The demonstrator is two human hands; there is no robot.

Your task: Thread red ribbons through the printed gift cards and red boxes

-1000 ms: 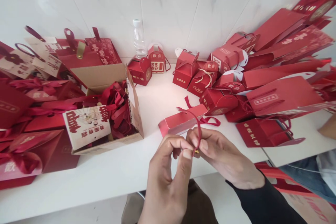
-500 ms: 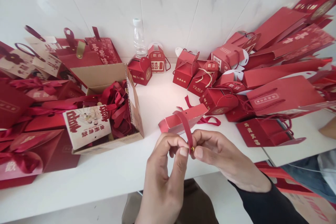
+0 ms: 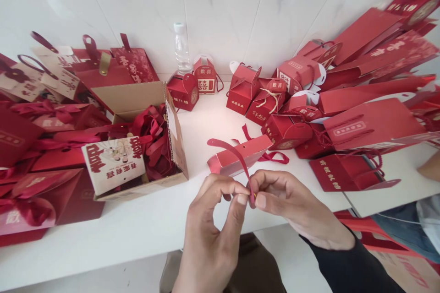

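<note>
A red strap (image 3: 233, 150) rises in a curve from between my fingertips, its free end pointing left over a small red box (image 3: 237, 158). My left hand (image 3: 216, 219) pinches the strap's lower end between thumb and index finger. Against that same end my right hand (image 3: 292, 206) presses thumb and fingers, with a bit of gold-coloured metal showing there. Both hands are above the front edge of the white table (image 3: 137, 233). Behind the small box, a red ribbon (image 3: 277, 158) lies loose on the tabletop.
Left of my hands stands an open cardboard box (image 3: 177, 146) of red straps, a printed cream box (image 3: 115, 165) on it. Red gift boxes (image 3: 287, 130) and bags crowd the right. A clear bottle (image 3: 182, 50) is by the wall. Another person's arm (image 3: 431, 167) shows far right.
The strap's free end has swung up and left, out of its folded-over loop. My left hand has shifted slightly left; both hands keep their pinch.
</note>
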